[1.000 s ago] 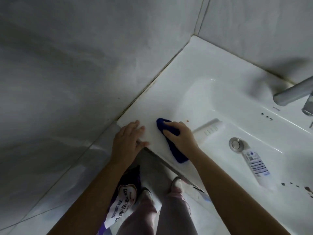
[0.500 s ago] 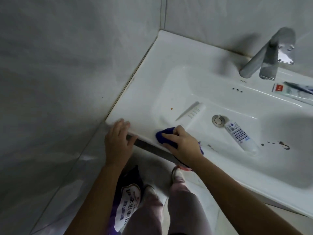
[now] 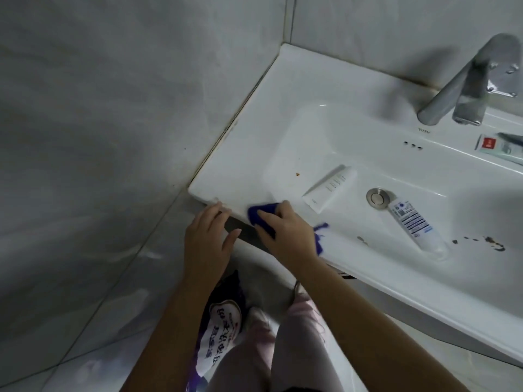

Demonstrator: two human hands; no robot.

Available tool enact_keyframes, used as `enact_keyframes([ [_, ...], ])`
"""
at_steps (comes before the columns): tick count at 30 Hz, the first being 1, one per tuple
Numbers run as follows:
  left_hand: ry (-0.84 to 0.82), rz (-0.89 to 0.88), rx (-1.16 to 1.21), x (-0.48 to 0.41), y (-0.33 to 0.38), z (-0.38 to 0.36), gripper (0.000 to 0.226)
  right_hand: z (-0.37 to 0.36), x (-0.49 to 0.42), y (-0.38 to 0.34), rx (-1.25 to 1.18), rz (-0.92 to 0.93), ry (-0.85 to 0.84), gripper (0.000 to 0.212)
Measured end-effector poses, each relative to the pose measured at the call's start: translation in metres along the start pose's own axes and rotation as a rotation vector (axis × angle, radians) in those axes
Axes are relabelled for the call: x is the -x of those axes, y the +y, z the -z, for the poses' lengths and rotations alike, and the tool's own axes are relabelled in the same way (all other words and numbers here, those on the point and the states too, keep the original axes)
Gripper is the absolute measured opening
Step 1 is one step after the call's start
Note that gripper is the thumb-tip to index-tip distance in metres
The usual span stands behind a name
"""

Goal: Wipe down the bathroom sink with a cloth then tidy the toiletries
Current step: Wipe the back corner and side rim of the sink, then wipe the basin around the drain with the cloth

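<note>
The white sink (image 3: 283,114) fills the right of the view, set into a tiled corner. My right hand (image 3: 285,230) presses a dark blue cloth (image 3: 261,213) onto the sink's front rim, fingers curled over it. My left hand (image 3: 208,239) rests on the front left corner edge, fingers fairly straight. A white tube (image 3: 329,188) lies in the basin left of the drain (image 3: 377,196). A second tube with a barcode (image 3: 414,224) lies right of the drain. Brown stains (image 3: 486,242) mark the basin at the right.
A chrome faucet (image 3: 464,89) stands at the back right. A toothpaste tube with a red label (image 3: 498,147) lies on the back ledge beside it. Grey tiled walls (image 3: 113,108) close the left and back. On the floor by my feet stands a purple and white bag (image 3: 219,332).
My right hand has drawn the cloth from the left ledge down to the front rim. My left hand slid a little off the corner. The view swung right, revealing the faucet and toothpaste.
</note>
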State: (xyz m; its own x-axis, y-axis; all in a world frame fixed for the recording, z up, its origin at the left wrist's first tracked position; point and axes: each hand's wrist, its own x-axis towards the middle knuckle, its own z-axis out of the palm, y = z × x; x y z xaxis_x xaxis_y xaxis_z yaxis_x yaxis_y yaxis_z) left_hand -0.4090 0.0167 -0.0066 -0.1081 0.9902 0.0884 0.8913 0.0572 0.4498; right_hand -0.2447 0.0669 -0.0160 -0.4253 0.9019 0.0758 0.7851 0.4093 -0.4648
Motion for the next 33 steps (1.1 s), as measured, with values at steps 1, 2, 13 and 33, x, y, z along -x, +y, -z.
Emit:
enact_keyframes([
  [1,-0.004,-0.004,-0.007,-0.001,0.001,0.000,0.048,-0.004,-0.007,-0.006,0.003,0.010,-0.021,0.033],
  [2,-0.006,-0.012,-0.006,-0.003,0.003,0.000,0.051,-0.005,-0.007,-0.006,0.009,0.009,-0.029,0.034],
  [13,-0.065,-0.243,0.058,-0.013,0.077,-0.051,0.032,0.069,0.129,0.092,0.052,-0.629,0.240,0.032],
  [33,-0.104,-0.206,0.121,-0.095,0.145,-0.085,0.034,0.133,0.070,0.179,-0.124,-0.744,0.245,0.030],
])
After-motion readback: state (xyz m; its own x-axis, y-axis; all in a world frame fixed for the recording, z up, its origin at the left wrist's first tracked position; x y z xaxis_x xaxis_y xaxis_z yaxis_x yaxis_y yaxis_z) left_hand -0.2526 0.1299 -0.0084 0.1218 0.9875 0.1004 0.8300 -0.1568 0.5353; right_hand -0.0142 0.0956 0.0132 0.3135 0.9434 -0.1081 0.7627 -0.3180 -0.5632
